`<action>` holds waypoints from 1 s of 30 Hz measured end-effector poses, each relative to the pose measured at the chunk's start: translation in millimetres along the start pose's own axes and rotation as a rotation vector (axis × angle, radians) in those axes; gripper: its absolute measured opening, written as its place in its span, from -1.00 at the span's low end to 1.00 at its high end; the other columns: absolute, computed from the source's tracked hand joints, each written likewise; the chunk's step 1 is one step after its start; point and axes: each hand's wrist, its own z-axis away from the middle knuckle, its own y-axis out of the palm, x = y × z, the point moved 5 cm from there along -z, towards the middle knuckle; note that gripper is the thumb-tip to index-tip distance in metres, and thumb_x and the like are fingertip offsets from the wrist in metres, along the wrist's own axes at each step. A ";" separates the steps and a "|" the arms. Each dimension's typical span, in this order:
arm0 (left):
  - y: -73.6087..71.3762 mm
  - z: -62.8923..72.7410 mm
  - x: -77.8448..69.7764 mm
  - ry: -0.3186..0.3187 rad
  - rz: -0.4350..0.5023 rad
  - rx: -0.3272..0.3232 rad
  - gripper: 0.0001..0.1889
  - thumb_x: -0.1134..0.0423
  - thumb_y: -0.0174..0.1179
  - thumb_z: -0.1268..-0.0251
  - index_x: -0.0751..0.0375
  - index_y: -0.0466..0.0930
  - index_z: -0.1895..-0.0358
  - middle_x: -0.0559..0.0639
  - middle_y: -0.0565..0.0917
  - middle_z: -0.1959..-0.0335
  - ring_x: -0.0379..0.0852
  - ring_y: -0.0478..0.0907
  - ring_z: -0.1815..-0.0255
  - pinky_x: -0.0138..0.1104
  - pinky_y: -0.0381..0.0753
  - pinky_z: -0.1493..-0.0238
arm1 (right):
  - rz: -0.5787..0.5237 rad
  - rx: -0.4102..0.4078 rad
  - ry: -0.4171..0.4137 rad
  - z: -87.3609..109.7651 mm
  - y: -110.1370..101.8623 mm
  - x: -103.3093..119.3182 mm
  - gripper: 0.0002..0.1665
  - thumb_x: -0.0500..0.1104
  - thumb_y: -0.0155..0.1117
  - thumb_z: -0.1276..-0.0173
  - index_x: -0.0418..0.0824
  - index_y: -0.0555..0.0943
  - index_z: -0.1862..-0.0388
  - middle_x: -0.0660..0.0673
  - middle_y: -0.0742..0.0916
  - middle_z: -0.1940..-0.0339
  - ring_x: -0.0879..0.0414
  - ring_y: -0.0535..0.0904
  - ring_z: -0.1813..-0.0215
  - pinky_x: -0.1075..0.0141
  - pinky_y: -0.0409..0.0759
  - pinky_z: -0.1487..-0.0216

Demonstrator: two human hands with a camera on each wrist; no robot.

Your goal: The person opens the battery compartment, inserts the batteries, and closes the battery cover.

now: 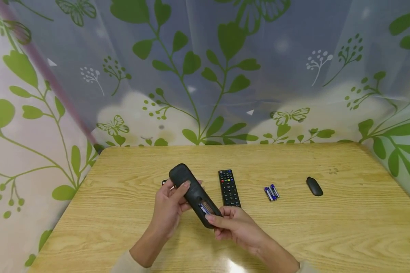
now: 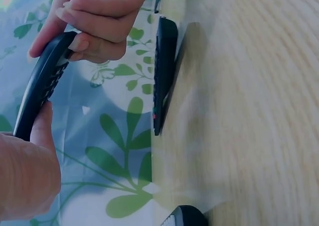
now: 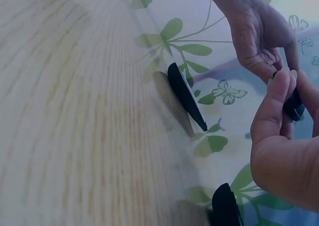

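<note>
Nearest, two pale sleeves (image 1: 128,263) lead to bare wrists over a wooden table (image 1: 123,227); the right hand (image 1: 240,227) pinches the lower end of a black remote (image 1: 186,182), thumb tip on the back of the casing just beside an uncovered battery compartment (image 1: 199,199), the other fingers bent beneath; the left hand (image 1: 167,204) grips the same remote farther up, thumb laid on the back face and fingers wrapped underneath; the remote thus slants between both hands, above the table and touching neither it nor the things on it, its back facing the head camera and its rounded upper end jutting out beyond the left thumb; inside the compartment a blue-and-silver battery (image 1: 204,208) shows, close to the right thumb; beyond, a second remote (image 1: 229,187) lies buttons up, its near end overlapped by the right hand; to its right lie some loose batteries (image 1: 271,192), side by side, then a small black oblong piece (image 1: 314,186); farthest off hangs a curtain (image 1: 280,76) printed with green leaves and butterflies.
</note>
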 end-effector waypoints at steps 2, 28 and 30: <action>0.0 -0.5 -1.6 0.000 0.007 -0.001 -0.58 0.40 0.04 -0.41 0.47 0.23 -0.25 0.48 0.56 0.01 0.15 0.65 0.11 -0.11 0.63 0.10 | 0.022 -0.035 -0.011 0.8 2.5 2.1 -0.73 -0.15 0.37 -0.26 -0.30 0.49 0.30 -0.06 0.62 0.46 0.25 0.55 0.52 0.48 0.60 0.43; 3.1 -0.6 -9.1 0.049 0.022 0.045 -0.57 0.40 0.05 -0.42 0.46 0.23 -0.27 0.39 0.60 0.02 0.16 0.63 0.06 -0.10 0.61 0.08 | -0.032 -0.066 -0.071 6.5 18.0 9.0 -0.49 -0.07 0.15 -0.45 -0.47 0.34 -0.10 -0.20 0.61 0.26 0.13 0.65 0.29 0.29 0.65 0.08; 3.6 -0.6 -9.9 0.062 0.021 0.044 -0.57 0.40 0.05 -0.42 0.47 0.23 -0.27 0.34 0.63 0.04 0.16 0.63 0.06 -0.10 0.61 0.08 | -0.055 -0.068 -0.072 7.4 18.2 9.0 -0.51 -0.09 0.14 -0.45 -0.46 0.32 -0.10 -0.22 0.60 0.23 0.13 0.65 0.27 0.29 0.63 0.05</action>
